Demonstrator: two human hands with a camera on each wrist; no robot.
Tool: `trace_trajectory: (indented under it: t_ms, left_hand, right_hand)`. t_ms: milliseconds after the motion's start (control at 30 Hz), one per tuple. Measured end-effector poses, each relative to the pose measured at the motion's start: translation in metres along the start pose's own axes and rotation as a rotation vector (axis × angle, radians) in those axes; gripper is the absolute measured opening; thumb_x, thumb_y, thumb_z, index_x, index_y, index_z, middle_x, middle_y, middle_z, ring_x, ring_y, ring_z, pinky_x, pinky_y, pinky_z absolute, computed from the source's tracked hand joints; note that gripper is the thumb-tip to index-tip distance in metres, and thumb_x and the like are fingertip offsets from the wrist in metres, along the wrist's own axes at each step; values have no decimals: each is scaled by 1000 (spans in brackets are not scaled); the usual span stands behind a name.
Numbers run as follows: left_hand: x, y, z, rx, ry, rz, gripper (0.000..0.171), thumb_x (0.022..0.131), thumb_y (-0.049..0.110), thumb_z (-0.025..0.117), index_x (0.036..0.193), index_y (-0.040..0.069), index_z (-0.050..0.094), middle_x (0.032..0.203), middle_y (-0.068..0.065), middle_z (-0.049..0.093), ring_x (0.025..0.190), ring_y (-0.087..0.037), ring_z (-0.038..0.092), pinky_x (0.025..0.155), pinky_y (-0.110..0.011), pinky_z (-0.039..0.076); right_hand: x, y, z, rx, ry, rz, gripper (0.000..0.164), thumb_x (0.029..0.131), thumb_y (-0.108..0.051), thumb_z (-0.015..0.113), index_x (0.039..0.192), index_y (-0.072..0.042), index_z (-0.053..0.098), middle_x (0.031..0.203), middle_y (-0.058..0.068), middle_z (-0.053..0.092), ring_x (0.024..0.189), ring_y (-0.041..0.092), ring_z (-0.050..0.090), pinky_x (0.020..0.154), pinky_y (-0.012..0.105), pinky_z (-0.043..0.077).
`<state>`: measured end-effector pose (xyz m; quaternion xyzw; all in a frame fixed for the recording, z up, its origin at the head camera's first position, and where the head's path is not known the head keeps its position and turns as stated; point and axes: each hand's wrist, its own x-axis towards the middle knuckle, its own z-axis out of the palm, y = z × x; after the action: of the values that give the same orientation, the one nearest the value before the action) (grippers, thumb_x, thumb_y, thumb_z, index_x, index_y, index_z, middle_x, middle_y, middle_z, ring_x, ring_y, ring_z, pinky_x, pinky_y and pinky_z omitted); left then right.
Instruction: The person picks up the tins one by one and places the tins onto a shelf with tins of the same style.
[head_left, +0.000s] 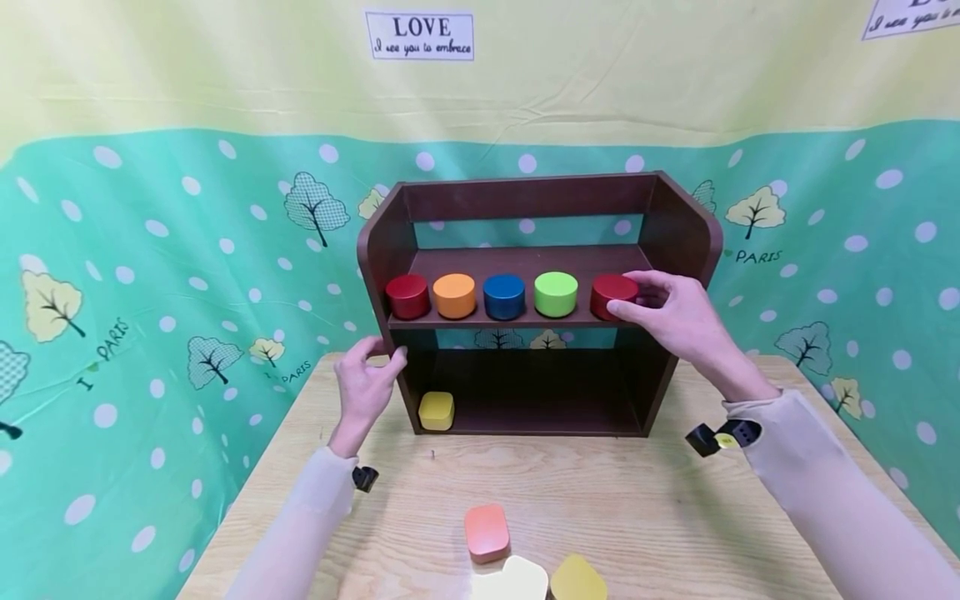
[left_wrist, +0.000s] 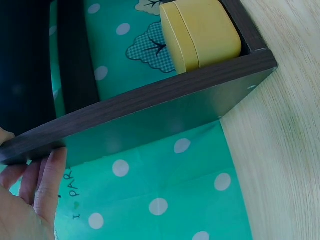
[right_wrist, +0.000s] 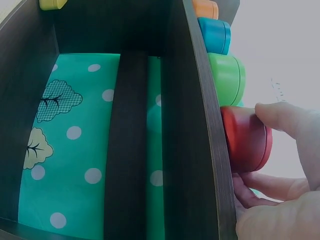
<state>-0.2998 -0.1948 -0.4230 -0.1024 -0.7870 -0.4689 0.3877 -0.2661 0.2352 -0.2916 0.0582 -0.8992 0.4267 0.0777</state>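
Observation:
A dark brown two-level shelf (head_left: 525, 260) stands on the wooden table. My right hand (head_left: 678, 321) grips a red round box (head_left: 609, 292) between thumb and fingers at the right end of the upper board. In the right wrist view, that red box (right_wrist: 243, 135) sits on the board, with the thumb on one side and the fingers on the other. My left hand (head_left: 363, 387) holds the front edge of the shelf's left side panel, thumb inside and fingers outside. To the left of the held box stand a green box (head_left: 556, 296), a blue one (head_left: 504, 298), an orange one (head_left: 454, 297) and another red one (head_left: 408, 298).
A yellow square box (head_left: 437, 412) sits at the left end of the lower board. On the table near me lie a coral square box (head_left: 487, 532), a cream piece (head_left: 525, 579) and a yellow piece (head_left: 578, 578). Behind the shelf hangs a patterned cloth (head_left: 187, 275).

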Motion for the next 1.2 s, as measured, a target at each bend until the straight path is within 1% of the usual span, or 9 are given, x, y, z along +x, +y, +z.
trace_trajectory:
  t_ms: [200,433,667,800,867,933,1033,1133,1200]
  left_hand:
    - [0,0,0,-2,-7,-2,13,89,7,82,93,-4,78,94,-24,81,89,-37,73,83,-10,48]
    - [0,-3,0,3,-11,1,13,90,8,82,92,-3,77,93,-25,80,90,-37,74,84,-36,57]
    - [0,-3,0,-10,-10,1,14,90,9,82,93,-4,77,94,-26,80,91,-40,74,85,-10,47]
    - [0,-2,1,-16,-12,2,13,89,8,82,92,-4,77,93,-27,80,92,-40,73,85,-7,45]
    - [0,-2,1,-16,-11,0,13,89,8,82,92,-4,77,93,-27,80,91,-40,73,85,-7,45]
    - [0,-2,1,-14,-11,-3,13,90,8,82,92,-4,77,93,-26,80,91,-40,73,85,-7,45]
    - [0,-2,1,-11,-11,-7,13,90,8,82,93,-3,77,94,-26,80,92,-39,73,85,-7,45]
    - [0,-1,1,-8,-14,-9,13,91,9,82,94,-3,78,96,-26,80,93,-40,73,85,-7,45]
    - [0,-1,0,-4,-17,-11,14,91,9,82,95,-3,78,97,-26,80,94,-41,73,85,-7,45]
  right_hand:
    - [-1,0,1,-8,3,-4,77,100,-42,78,163,-8,49,148,26,66,130,40,64,86,19,51]
    - [-7,0,3,-29,31,-11,81,100,-42,78,164,-5,46,150,28,64,133,43,62,82,13,49]
    - [-9,1,4,-45,47,0,83,100,-43,78,166,-5,44,154,30,61,138,46,60,80,11,48]
    - [-12,0,3,-48,47,10,84,100,-43,78,165,-4,44,155,29,60,139,45,61,81,10,49]
    - [-15,-1,3,-48,49,11,84,100,-43,78,165,-3,44,157,29,60,141,46,61,89,19,57]
    - [-18,-3,3,-43,54,14,83,100,-42,78,165,-3,44,158,28,59,142,45,62,100,34,62]
    - [-24,-4,4,-36,69,13,83,100,-40,78,165,-3,44,160,26,58,144,46,61,111,56,57]
    - [-30,-4,5,-33,90,9,81,100,-40,79,164,-3,45,159,25,59,145,46,61,112,57,55]
    - [-35,-4,6,-39,104,5,80,99,-41,79,163,-4,47,158,24,61,144,45,62,110,48,59]
